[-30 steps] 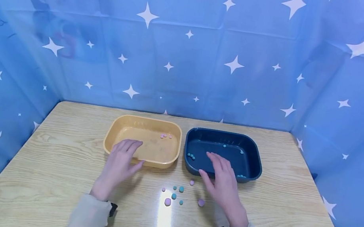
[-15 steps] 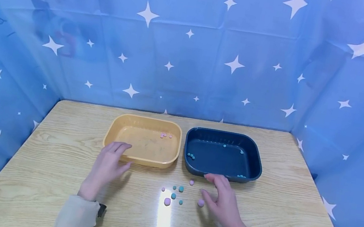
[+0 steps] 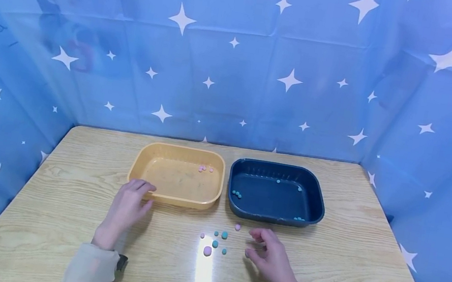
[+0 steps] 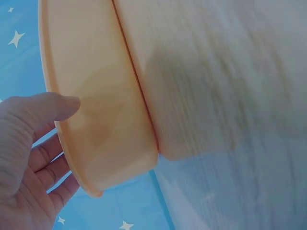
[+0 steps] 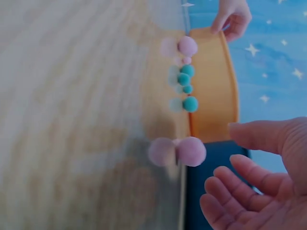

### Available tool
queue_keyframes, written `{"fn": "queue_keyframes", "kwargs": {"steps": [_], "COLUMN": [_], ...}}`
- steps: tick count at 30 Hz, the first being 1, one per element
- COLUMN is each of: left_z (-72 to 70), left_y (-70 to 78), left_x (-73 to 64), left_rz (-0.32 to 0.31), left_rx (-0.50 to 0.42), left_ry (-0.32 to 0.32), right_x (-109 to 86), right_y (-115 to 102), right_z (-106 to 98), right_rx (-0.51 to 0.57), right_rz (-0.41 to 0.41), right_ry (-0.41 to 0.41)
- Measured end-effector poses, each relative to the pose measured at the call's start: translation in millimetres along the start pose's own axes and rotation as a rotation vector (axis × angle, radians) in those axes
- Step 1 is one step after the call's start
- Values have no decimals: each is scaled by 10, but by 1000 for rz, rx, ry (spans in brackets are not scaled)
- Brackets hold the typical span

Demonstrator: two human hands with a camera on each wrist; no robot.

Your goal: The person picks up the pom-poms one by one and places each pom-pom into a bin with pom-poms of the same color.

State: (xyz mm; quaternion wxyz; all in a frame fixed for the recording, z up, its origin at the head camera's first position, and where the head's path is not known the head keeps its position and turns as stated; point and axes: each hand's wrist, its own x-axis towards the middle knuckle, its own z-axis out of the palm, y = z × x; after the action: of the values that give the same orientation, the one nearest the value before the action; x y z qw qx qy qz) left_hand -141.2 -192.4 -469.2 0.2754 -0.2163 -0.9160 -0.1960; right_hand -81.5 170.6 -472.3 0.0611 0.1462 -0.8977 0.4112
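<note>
Several small pom-poms lie on the table, teal ones (image 3: 215, 244) and pink-purple ones (image 3: 207, 251). My right hand (image 3: 273, 263) hovers low at their right, thumb and fingers apart and nothing between them. In the right wrist view a large pink-purple pom-pom (image 5: 192, 151) lies just beyond my fingertips; the hand mostly hides that one in the head view. My left hand (image 3: 124, 211) is at the front left corner of the yellow tray (image 3: 184, 202), fingers loosely bent. In the left wrist view the thumb overlaps the tray's rim (image 4: 52, 72); whether it touches cannot be told.
The dark blue tray (image 3: 269, 218) stands right of the yellow one and has several teal pom-poms (image 3: 236, 193) in it. A few pink pom-poms (image 3: 203, 168) lie in the yellow tray. A star-patterned blue curtain (image 3: 239, 63) hangs behind the wooden table (image 3: 39, 209).
My right hand has come down from over the blue tray to the pom-poms' right side, now covering one purple pom-pom. My left hand has drawn back to the left. The trays stay put.
</note>
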Motion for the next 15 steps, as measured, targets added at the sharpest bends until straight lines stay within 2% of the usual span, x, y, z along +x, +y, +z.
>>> {"fn": "queue_keyframes", "kwargs": {"steps": [3,6,10,15], "left_z": [-2,-4,3,10], "left_y": [-9,-14,-20,-24], "left_x": [1,2,0,-1], "left_rz": [-9,-18,-21,-22], "left_rx": [0,-1,1,4], "left_ry": [-3,-4,-1,2], "right_x": [0,4,16,34], "right_y": [30,56,66,45], "right_z": [31,57,77,87], "right_rx": [28,40,33,28], "right_rz": [33,29,28,67], "right_ry": [-15,-23,-52,-93]}}
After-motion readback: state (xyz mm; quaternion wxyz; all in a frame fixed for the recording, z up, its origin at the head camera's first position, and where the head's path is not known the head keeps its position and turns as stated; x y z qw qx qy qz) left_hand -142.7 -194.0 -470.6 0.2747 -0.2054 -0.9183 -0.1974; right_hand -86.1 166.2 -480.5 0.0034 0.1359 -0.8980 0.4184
